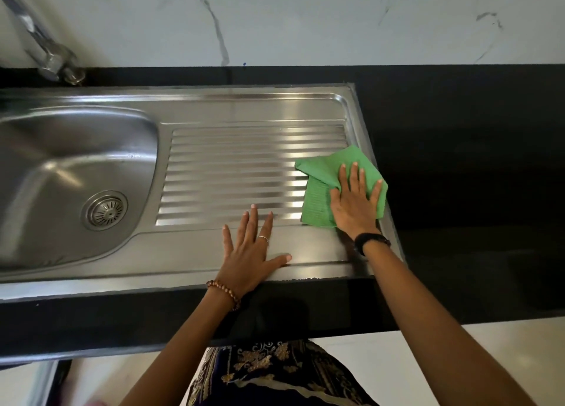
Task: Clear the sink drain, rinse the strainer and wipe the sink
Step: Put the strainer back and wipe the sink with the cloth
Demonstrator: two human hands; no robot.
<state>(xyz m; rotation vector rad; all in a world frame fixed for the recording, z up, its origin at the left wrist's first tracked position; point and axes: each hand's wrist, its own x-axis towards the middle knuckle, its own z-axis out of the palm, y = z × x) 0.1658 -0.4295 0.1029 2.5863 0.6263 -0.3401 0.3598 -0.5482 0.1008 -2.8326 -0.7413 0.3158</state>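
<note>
The right hand [354, 205] lies flat, fingers spread, on a folded green cloth [324, 188] at the right end of the ribbed drainboard [232, 173] of a steel sink [244, 106]. The left hand [250, 252] rests palm down, fingers spread, on the sink's smooth front rim, just beside the ribs and apart from the cloth. The strainer [104, 210] sits in the drain of the basin on the left, below the tap [46, 48], and a dark surface [458, 149] surrounds the sink.

Bright, even light; glare bands on ribbed drainboard [244, 173]. Black counter [474, 161] underexposed. Faucet [39, 42] blurred; wide-angle bending at edges.
</note>
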